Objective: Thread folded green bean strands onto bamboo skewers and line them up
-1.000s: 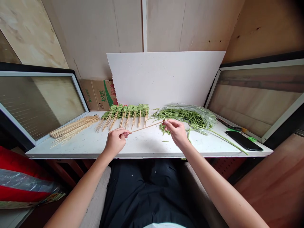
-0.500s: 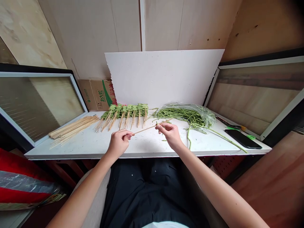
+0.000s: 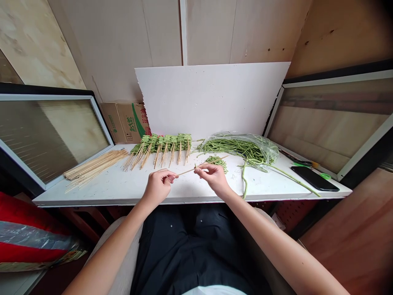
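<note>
My left hand (image 3: 159,185) pinches the near end of a bamboo skewer (image 3: 186,171) above the white table (image 3: 123,189). My right hand (image 3: 212,176) is closed on the skewer further along, fingertips pinched at a small green bean piece. The skewer's far tip points toward a little heap of cut bean pieces (image 3: 217,161). Behind it, long green beans (image 3: 236,147) spill from a clear plastic bag (image 3: 260,148). A row of finished bean skewers (image 3: 164,145) lies at the back centre.
A pile of bare bamboo skewers (image 3: 93,166) lies at the left. A black phone (image 3: 315,179) and a green-handled tool (image 3: 302,164) lie at the right. A white board (image 3: 211,98) leans on the wall, a cardboard box (image 3: 125,121) beside it. Glass-topped cabinets flank the table.
My right hand slid left and nearer along the skewer, toward my left hand. The heap of cut bean pieces, earlier covered by that hand, now shows.
</note>
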Available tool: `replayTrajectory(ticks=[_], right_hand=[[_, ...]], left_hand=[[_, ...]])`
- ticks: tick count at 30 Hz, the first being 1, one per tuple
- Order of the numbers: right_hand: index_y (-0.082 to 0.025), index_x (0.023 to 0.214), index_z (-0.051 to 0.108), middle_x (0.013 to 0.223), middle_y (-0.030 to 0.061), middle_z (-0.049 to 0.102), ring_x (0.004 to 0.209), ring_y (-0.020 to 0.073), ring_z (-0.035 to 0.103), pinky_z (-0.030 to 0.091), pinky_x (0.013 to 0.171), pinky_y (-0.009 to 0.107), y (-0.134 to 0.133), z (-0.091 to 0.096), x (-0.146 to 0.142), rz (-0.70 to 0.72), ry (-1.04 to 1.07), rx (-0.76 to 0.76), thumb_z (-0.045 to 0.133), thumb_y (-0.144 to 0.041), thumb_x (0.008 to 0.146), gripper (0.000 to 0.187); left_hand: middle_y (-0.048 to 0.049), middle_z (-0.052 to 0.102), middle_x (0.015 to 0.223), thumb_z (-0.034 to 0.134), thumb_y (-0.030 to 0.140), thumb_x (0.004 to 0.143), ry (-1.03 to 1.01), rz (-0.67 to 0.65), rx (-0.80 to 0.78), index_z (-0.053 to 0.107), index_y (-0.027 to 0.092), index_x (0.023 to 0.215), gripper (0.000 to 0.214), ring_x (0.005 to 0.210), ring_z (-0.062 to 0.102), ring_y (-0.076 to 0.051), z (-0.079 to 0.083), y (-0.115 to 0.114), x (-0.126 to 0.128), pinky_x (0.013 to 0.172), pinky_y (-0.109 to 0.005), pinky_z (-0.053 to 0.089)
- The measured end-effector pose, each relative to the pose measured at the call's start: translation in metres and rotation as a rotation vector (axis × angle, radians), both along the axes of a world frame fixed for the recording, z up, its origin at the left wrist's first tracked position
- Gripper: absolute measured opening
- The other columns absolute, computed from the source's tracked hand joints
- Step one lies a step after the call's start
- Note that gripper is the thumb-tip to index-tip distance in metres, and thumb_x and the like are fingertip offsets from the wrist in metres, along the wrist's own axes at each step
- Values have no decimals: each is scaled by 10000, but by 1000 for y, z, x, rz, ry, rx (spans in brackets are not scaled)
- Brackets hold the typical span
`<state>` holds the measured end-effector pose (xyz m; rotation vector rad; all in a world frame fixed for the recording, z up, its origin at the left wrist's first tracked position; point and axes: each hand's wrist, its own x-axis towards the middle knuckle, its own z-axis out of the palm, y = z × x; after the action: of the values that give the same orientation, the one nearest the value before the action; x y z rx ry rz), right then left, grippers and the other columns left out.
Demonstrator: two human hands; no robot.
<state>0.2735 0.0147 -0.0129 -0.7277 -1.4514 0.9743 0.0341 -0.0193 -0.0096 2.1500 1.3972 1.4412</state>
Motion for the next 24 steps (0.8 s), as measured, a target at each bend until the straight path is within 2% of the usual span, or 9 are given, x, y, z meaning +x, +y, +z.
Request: replayTrajectory(ticks=[5,10,13,18,24], right_hand=[[-212,789,810,917,91,780,741,194,657,533,627,329,0,-3,-4,33,4,-49,887,-583,728,384],[-184,814,791,900,86,763,707,171,645,538,614,306,4,-5,-4,32,-1,-92,875,-589,744,420],[-174,843,780,949,96,754,729,175,647,539,598,295,6,-7,-4,35,-40,-90,847,-621,763,459],[-185,851,765,974,90,729,787,180,640,556,634,293,9,-6,-1,64,-67,-47,817,-623,804,444],[-195,894,765,999,92,741,852,202,658,553,702,315,10,1,5,60,-144,18,778,-626,843,434]], left_hand=[[-55,731,735,582,247,927,-17,13,-57,805,174,845,249,646,638,-171,3,-5,7,618,-273,477],[-37,697,672,578,292,938,-18,11,-137,806,169,849,273,550,573,-152,0,-1,6,538,-258,414],[-15,663,624,549,277,956,61,39,-118,797,192,859,281,529,546,-153,-4,2,4,548,-258,395],[-16,716,696,517,210,951,243,127,-42,766,239,865,265,561,570,-177,-5,1,1,600,-275,389],[3,664,643,497,158,915,273,75,-58,705,244,783,260,499,497,-169,2,-4,0,540,-268,332]])
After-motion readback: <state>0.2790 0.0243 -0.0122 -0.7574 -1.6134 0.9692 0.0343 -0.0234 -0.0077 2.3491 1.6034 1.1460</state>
